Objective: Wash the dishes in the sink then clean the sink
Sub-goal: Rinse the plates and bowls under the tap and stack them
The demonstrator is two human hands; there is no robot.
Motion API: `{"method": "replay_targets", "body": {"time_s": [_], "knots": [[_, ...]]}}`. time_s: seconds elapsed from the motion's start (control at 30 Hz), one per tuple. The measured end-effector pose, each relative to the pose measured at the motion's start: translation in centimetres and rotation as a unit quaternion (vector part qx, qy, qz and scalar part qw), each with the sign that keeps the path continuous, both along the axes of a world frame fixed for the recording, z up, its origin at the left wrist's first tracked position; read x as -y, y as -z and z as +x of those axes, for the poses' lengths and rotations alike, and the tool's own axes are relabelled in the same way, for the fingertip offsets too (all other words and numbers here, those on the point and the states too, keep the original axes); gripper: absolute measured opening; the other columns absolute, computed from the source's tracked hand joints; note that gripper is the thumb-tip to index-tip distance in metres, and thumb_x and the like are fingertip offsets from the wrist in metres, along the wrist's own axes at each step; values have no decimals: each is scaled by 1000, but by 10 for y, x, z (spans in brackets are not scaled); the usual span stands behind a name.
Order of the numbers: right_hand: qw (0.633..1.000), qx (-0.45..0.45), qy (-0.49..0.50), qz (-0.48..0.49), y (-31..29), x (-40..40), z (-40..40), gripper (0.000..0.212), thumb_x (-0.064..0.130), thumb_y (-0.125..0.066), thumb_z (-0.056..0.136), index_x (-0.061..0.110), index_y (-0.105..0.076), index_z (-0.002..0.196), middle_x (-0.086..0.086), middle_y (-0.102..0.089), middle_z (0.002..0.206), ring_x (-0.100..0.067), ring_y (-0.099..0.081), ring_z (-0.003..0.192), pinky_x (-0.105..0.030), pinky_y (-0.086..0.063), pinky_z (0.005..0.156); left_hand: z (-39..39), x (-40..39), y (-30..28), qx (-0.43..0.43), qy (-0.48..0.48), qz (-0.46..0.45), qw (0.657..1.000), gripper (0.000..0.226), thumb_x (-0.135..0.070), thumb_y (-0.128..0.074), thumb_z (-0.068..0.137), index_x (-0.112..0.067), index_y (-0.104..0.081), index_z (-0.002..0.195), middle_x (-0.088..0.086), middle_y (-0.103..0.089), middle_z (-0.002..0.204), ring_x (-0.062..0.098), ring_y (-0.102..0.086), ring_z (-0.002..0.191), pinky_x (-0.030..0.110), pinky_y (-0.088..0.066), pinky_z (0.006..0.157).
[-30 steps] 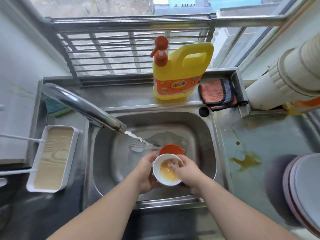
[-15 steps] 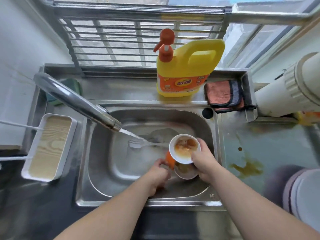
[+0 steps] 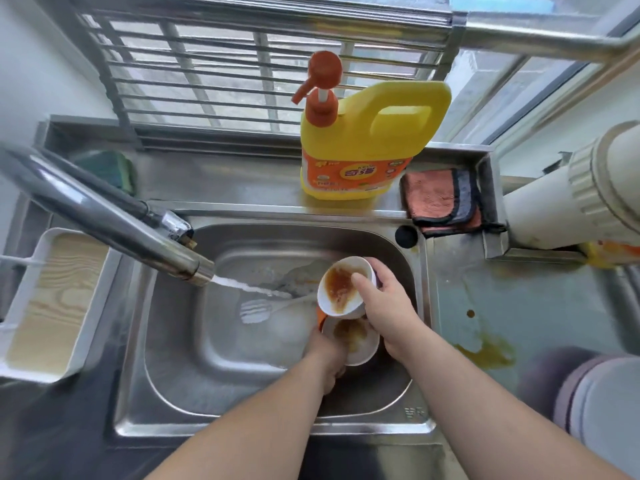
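My right hand (image 3: 384, 299) grips a small white bowl (image 3: 337, 289) smeared with brown sauce and holds it tilted over the steel sink (image 3: 173, 358). Just below it my left hand (image 3: 325, 355) holds a second white bowl (image 3: 353, 341) with sauce residue, low in the basin. An orange dish (image 3: 321, 318) peeks out between the two bowls. A white spoon (image 3: 259, 310) lies on the sink floor where the stream from the running tap (image 3: 114, 226) lands.
A yellow detergent jug (image 3: 360, 143) with an orange pump stands on the back ledge beside a folded pink cloth (image 3: 440, 199). A green sponge (image 3: 107, 168) lies at the back left. A white tray (image 3: 52, 306) sits left of the sink. Sauce stains (image 3: 485, 351) mark the right counter near stacked plates (image 3: 595, 403).
The right hand has lifted the upper bowl away from the left hand and tilted it more. The left hand has sunk into the basin onto the second bowl.
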State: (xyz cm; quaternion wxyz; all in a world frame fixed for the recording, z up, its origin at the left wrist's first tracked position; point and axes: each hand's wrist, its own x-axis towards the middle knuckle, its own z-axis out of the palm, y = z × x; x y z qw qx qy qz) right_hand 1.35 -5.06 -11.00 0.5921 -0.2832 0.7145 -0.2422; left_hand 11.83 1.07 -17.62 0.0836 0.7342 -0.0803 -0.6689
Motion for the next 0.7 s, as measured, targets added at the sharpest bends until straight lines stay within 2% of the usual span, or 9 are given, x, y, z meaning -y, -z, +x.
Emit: {"method": "replay_targets", "body": {"time_s": [0.1, 0.2, 0.23, 0.27, 0.37, 0.43, 0.47, 0.6, 0.7], "knots": [[965, -200, -162, -46, -24, 10, 0, 57, 58, -62, 88, 54, -45, 142, 5, -55, 119, -18, -59, 110, -41, -53, 98, 22, 1, -22, -35, 46, 4, 998, 32, -15, -46, 97, -24, -54, 126, 11, -70, 93, 14, -56, 54, 15, -32, 36], [807, -443, -361, -150, -55, 18, 9, 56, 62, -60, 89, 52, -42, 142, 2, -47, 118, -25, -46, 111, -41, -52, 88, 54, -2, -43, -99, 68, 40, 992, 16, -19, -50, 97, -16, -59, 110, 4, -63, 80, 8, -53, 54, 14, -30, 49], [779, -466, -382, -172, -60, 20, 13, 56, 63, -61, 88, 51, -44, 140, 1, -47, 120, -27, -45, 112, -41, -51, 87, 61, 2, -52, -102, 52, 73, 991, 11, -20, -53, 97, -14, -58, 105, 3, -61, 76, 7, -52, 56, 14, -30, 54], [781, -460, -384, -175, -64, 22, 17, 56, 62, -62, 88, 50, -45, 140, 1, -46, 120, -28, -43, 112, -41, -50, 89, 67, 6, -59, -93, 45, 98, 990, 10, -19, -53, 95, -13, -57, 102, 4, -57, 72, 9, -51, 56, 14, -31, 54], [905, -301, -275, -121, -70, 27, 30, 56, 57, -65, 89, 50, -48, 142, 6, -44, 116, -22, -46, 112, -38, -46, 98, 86, 10, -85, -71, 42, 96, 992, 24, -13, -47, 88, -14, -60, 109, 6, -60, 73, 16, -58, 61, 22, -44, 53], [979, -135, -139, -69, -65, 26, 44, 52, 52, -68, 91, 46, -55, 141, 7, -53, 125, -18, -56, 114, -39, -49, 102, 106, 9, -98, -44, 9, 62, 997, 26, -12, -50, 86, -15, -63, 109, 8, -64, 80, 23, -62, 74, 31, -52, 67], [994, -57, -83, -43, -62, 24, 53, 48, 50, -69, 92, 43, -60, 138, 7, -60, 127, -19, -60, 115, -40, -51, 104, 116, 8, -106, -29, -16, 44, 998, 24, -11, -51, 87, -15, -63, 108, 10, -65, 83, 25, -62, 78, 35, -53, 73], [976, 195, 62, 69, -34, 14, 93, 35, 50, -63, 97, 39, -69, 129, -1, -71, 129, -34, -64, 124, -49, -60, 93, 160, 5, -138, 60, -87, -47, 993, 31, -6, -52, 90, -24, -64, 112, 12, -67, 105, 29, -61, 88, 37, -55, 72], [950, 269, 101, 126, -48, 1, 110, 30, 45, -53, 107, 34, -65, 132, -3, -65, 130, -32, -62, 117, -45, -61, 82, 189, -1, -154, 120, -121, -95, 981, 36, -11, -58, 89, -30, -65, 118, 12, -68, 113, 32, -64, 96, 38, -56, 70]]}}
